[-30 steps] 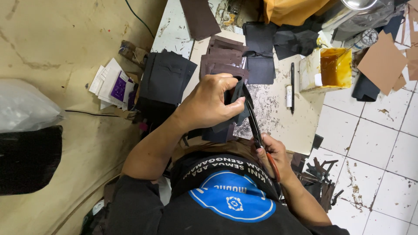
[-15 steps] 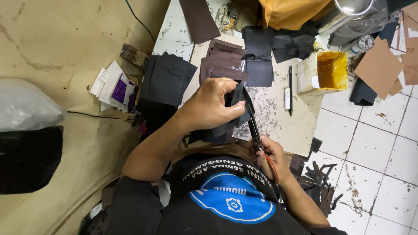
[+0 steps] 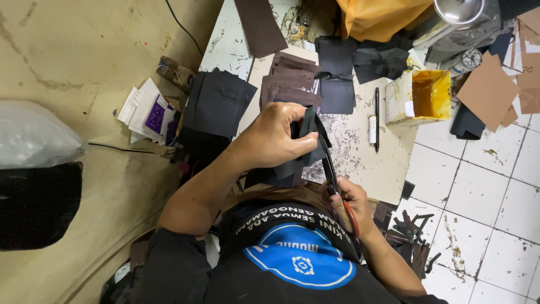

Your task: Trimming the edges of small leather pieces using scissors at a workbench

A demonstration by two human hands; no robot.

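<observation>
Black leather piece (image 3: 308,130) pinched in left hand (image 3: 275,138); right hand (image 3: 351,201) grips scissors (image 3: 332,177) at its edge, above worktop (image 3: 360,152).

A worker's left hand (image 3: 275,138) grips a leather piece (image 3: 308,126) above the lap, with the right hand (image 3: 350,204) just below it on scissors (image 3: 332,177) whose blades reach up to the piece. Beyond the hands, a board (image 3: 360,152) carries stacked pieces (image 3: 292,84), a pen (image 3: 377,118) and, at its right edge, a glue tub (image 3: 419,95). Offcuts (image 3: 413,236) lie on the floor tiles (image 3: 484,191) to the right.
</observation>
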